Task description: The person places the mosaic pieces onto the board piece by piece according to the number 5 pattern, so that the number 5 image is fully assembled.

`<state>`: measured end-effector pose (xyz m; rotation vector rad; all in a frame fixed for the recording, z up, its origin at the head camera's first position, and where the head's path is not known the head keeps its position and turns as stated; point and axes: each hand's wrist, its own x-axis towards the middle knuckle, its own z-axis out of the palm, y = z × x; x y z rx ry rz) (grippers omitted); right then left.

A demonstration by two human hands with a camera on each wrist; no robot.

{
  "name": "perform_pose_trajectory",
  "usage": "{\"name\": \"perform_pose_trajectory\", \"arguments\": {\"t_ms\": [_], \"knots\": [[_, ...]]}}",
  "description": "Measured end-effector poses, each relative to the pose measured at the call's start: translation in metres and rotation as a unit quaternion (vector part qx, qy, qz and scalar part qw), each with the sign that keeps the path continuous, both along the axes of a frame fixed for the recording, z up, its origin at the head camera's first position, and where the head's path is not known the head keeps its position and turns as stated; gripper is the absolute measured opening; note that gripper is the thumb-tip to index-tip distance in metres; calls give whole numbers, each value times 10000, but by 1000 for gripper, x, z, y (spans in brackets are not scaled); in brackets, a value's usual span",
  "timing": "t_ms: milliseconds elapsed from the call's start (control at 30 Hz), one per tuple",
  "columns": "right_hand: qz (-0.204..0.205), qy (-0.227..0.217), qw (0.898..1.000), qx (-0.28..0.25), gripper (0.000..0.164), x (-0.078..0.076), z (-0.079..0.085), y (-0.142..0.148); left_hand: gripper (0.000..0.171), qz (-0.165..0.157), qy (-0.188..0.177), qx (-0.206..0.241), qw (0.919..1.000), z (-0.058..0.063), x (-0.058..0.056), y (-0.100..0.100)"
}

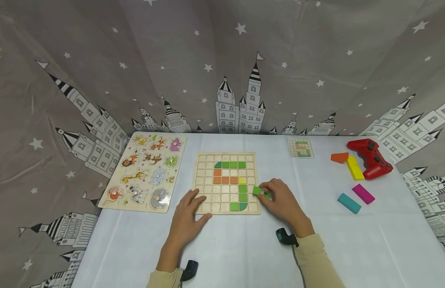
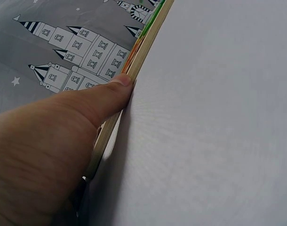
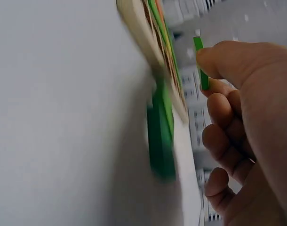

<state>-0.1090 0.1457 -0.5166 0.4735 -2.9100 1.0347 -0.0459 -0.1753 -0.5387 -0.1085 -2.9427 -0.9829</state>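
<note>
A wooden grid board [image 1: 211, 199] lies in the middle of the table, with green, orange and yellow tiles set in some of its squares. My left hand [image 1: 186, 219] rests at its near left corner, fingers spread; in the left wrist view the thumb [image 2: 106, 96] touches the board's edge. Just off the board's right edge, my right hand [image 1: 281, 200] pinches a green square tile [image 1: 256, 190] between thumb and fingertips. The right wrist view shows that tile [image 3: 202, 66] edge-on. More green pieces [image 3: 161, 141] lie beside the board, blurred there and partly hidden by the hand in the head view.
An animal puzzle board [image 1: 143, 174] lies at the left. A small pattern card [image 1: 301, 147] is at the back right. Farther right are a red game controller [image 1: 371, 157] and orange [image 1: 339, 158], yellow [image 1: 355, 168], magenta [image 1: 363, 194] and teal [image 1: 349, 203] blocks.
</note>
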Motion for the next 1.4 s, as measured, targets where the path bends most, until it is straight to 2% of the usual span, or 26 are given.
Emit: {"name": "perform_pose_trajectory", "arguments": {"t_ms": [200, 433, 667, 867, 1100, 1400], "knots": [[507, 286, 9983, -76, 24, 10, 1, -30, 57, -2, 2, 3, 10000, 1, 0, 0], [881, 490, 9947, 208, 19, 20, -4, -61, 57, -16, 0, -4, 10000, 1, 0, 0], [990, 554, 9916, 614, 19, 23, -5, -77, 58, -44, 185, -59, 9998, 0, 1, 0], [1058, 580, 9879, 971, 20, 22, -7, -83, 58, -48, 114, -74, 9999, 0, 0, -1], [1067, 559, 9867, 1093, 18, 24, -5, -87, 57, -33, 70, -30, 10000, 0, 1, 0], [876, 514, 9879, 1170, 15, 25, 0, -91, 56, -61, 157, -27, 9999, 0, 0, 0]]}}
